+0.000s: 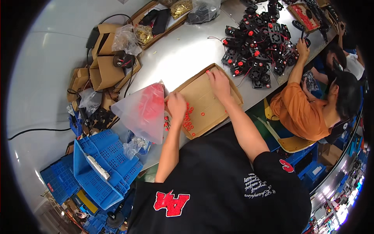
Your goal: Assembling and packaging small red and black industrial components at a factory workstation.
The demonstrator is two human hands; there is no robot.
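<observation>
A shallow cardboard tray lies on the bench before me, with small red rings gathered mostly along its left side. Over the tray's left edge is my left hand, its fingers closed beside a clear plastic bag full of red pieces. What those fingers hold is hidden. My right hand reaches over the tray toward its far side. Its fingertips are pinched, and a small red ring shows at them. More red rings lie between the bag and the tray.
A large heap of black parts with red caps and wires covers the bench beyond the tray. Blue crates and open cardboard boxes stand at the left. A co-worker in an orange shirt sits at the right.
</observation>
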